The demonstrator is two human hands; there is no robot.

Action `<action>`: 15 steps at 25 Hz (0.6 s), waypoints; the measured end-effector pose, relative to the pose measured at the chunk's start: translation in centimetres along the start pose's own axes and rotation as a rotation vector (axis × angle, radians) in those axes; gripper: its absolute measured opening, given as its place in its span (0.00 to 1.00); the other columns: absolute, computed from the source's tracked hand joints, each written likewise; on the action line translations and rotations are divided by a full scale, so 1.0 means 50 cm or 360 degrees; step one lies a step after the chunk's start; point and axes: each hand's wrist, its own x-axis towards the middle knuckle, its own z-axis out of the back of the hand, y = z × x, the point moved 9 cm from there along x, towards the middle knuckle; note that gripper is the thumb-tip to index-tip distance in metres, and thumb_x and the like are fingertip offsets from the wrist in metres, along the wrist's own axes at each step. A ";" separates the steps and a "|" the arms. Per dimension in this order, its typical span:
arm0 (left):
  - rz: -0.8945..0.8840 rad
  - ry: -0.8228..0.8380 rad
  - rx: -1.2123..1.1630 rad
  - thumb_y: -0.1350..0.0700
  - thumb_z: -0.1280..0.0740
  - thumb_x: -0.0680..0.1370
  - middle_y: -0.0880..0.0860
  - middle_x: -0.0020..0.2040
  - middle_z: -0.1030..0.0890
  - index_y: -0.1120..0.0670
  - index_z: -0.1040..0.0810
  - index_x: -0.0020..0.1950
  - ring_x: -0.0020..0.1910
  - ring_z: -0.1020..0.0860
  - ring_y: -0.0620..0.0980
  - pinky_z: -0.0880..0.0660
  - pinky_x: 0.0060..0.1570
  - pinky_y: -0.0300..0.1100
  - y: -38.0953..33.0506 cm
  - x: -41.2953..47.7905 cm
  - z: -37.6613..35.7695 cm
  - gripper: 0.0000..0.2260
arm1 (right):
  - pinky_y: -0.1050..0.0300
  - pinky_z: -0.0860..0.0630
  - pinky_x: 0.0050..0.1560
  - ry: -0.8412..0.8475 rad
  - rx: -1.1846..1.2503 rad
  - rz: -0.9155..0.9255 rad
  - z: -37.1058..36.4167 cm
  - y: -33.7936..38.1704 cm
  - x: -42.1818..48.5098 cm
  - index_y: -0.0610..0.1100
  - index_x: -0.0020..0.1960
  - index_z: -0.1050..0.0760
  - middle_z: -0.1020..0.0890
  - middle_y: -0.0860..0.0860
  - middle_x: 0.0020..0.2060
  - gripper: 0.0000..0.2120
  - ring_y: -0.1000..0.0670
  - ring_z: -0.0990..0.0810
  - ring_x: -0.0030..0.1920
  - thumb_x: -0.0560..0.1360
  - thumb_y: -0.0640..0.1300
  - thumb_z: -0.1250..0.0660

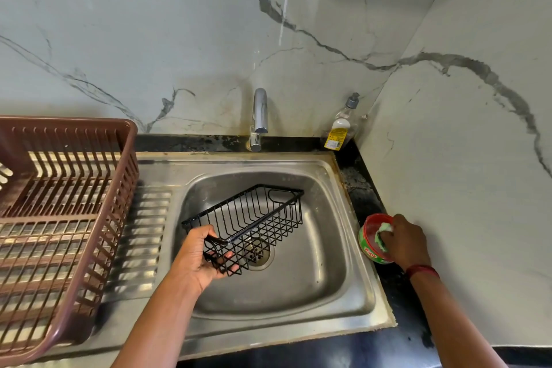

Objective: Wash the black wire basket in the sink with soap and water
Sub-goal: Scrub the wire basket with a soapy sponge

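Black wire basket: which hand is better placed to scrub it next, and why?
Right. The right hand already pinches the green scrubber in the soap tub; the left hand holds the basket over the sink.

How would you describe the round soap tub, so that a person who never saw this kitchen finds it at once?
Start at the steel sink and go to the black counter along its right rim. There sits the soap tub, small and round, green outside and red inside. The right hand presses a green scrubber into it, unlike the clear bottle behind.
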 end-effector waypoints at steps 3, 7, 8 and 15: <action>0.0000 -0.0017 -0.0018 0.63 0.35 0.71 0.63 0.50 0.25 0.56 0.29 0.46 0.52 0.24 0.62 0.26 0.55 0.66 -0.002 -0.002 0.003 0.07 | 0.55 0.29 0.39 -0.0028 -0.0036 0.0025 0.002 0.000 -0.007 0.40 0.52 0.32 0.19 0.40 0.44 0.10 0.41 0.22 0.40 0.77 0.44 0.35; -0.0004 -0.0022 -0.0028 0.63 0.35 0.72 0.62 0.48 0.25 0.56 0.29 0.46 0.47 0.24 0.60 0.25 0.51 0.64 0.002 -0.007 0.002 0.06 | 0.55 0.31 0.43 -0.0068 -0.0041 0.0014 0.002 -0.010 -0.004 0.43 0.64 0.30 0.20 0.40 0.49 0.14 0.39 0.22 0.46 0.79 0.43 0.42; -0.0002 -0.0024 -0.0033 0.63 0.35 0.72 0.62 0.48 0.25 0.56 0.29 0.46 0.47 0.24 0.60 0.26 0.53 0.64 0.004 -0.008 0.001 0.06 | 0.54 0.31 0.44 -0.0064 -0.0063 0.0044 -0.002 -0.010 -0.002 0.43 0.65 0.28 0.21 0.40 0.49 0.14 0.39 0.22 0.48 0.80 0.42 0.43; -0.0004 -0.0030 0.0010 0.63 0.36 0.72 0.61 0.45 0.25 0.56 0.29 0.45 0.44 0.25 0.59 0.27 0.56 0.65 0.013 -0.017 -0.003 0.05 | 0.52 0.28 0.49 0.0009 0.0092 0.0083 -0.026 0.001 0.011 0.38 0.59 0.24 0.19 0.37 0.51 0.12 0.38 0.22 0.50 0.78 0.35 0.40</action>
